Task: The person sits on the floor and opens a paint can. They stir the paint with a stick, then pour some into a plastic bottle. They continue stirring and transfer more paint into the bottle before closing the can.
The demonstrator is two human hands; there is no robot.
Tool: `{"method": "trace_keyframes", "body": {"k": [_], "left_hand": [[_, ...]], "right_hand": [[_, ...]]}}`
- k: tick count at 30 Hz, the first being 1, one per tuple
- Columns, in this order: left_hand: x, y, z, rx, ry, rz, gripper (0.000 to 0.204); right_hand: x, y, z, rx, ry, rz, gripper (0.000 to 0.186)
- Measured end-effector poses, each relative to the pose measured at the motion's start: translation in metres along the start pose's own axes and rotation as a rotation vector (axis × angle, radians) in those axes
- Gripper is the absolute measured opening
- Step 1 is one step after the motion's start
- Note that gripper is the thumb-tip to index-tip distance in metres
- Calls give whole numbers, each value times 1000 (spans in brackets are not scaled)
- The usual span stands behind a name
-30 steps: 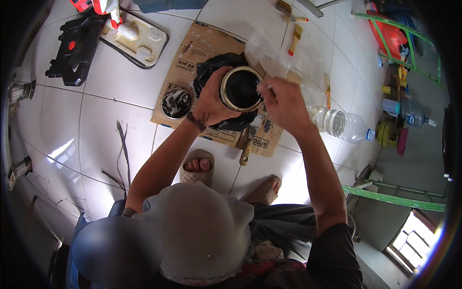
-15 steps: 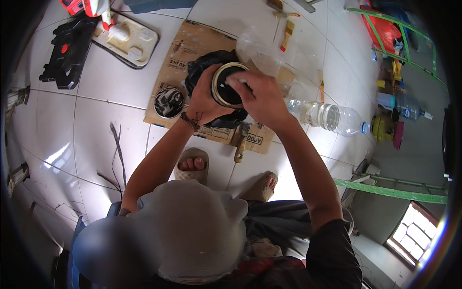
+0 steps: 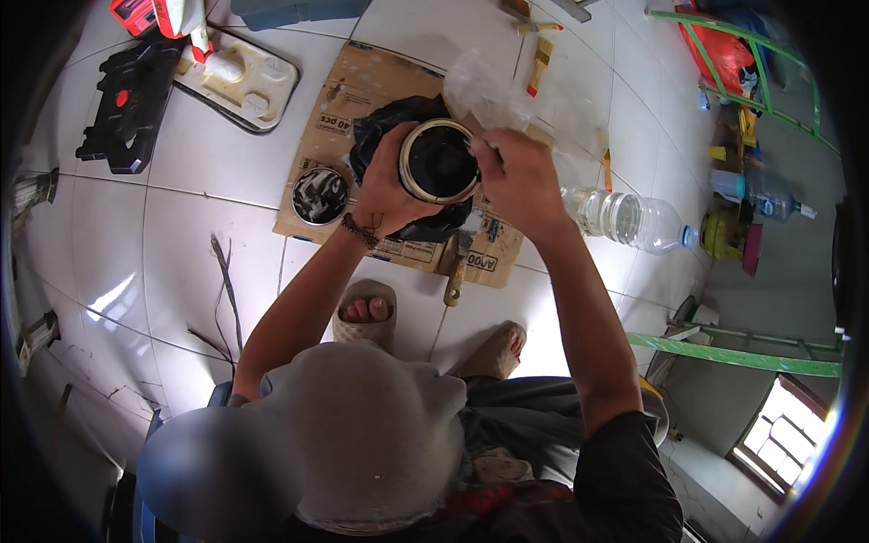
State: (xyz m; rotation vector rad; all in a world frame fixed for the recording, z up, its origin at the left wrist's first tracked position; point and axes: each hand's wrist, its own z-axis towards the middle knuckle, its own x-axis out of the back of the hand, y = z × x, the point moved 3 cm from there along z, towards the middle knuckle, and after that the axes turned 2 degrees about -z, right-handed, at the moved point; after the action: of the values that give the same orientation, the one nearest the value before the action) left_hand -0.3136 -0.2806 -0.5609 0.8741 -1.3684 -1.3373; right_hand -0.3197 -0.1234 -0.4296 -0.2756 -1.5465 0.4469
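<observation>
My left hand [image 3: 389, 190] grips an open tin [image 3: 440, 161] of dark, glossy paint round its side, above crumpled black plastic [image 3: 373, 131] on a cardboard sheet [image 3: 299, 149]. My right hand [image 3: 520, 181] is at the tin's right rim, fingertips pinched on something small that I cannot make out. A round lid [image 3: 319, 196] smeared black and silver lies left of my left wrist. A scraper with a wooden handle [image 3: 457, 276] lies below the tin, partly on the cardboard.
A black case piece [image 3: 127, 109], a tray [image 3: 258, 90] and a red-white tool [image 3: 181, 18] are at upper left. Brushes [image 3: 541, 63], clear plastic [image 3: 480, 81] and a bottle [image 3: 659, 222] lie right of the cardboard. Green metal frames [image 3: 724, 353] stand at right; my feet [image 3: 367, 308] are below.
My right fingers reached over the tin's opening half a second ago and have since drawn back to its right rim. The tin, still in my left hand, appears slightly further left than a second ago.
</observation>
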Motion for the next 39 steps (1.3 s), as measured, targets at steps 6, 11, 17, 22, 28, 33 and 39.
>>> {"method": "trace_keyframes", "body": {"k": [6, 11, 17, 22, 28, 33, 39], "left_hand": [[-4, 1, 0, -11, 9, -17, 113], [-2, -1, 1, 23, -13, -54, 111], [-2, -2, 0, -12, 3, -60, 110], [-2, 2, 0, 23, -9, -26, 110], [-1, -2, -1, -4, 25, -75, 104], [-2, -4, 1, 6, -45, -91, 109], [-1, 0, 1, -7, -19, -41, 110]], "right_hand": [[-19, -7, -7, 124, 5, 236, 11], [0, -2, -5, -149, -127, 127, 12], [-17, -14, 8, 94, -14, 199, 12], [-3, 7, 0, 83, -4, 54, 14], [-15, -15, 1, -4, -115, 275, 10], [-4, 4, 3, 44, 2, 103, 12], [-14, -7, -6, 54, -63, 262, 10]]}}
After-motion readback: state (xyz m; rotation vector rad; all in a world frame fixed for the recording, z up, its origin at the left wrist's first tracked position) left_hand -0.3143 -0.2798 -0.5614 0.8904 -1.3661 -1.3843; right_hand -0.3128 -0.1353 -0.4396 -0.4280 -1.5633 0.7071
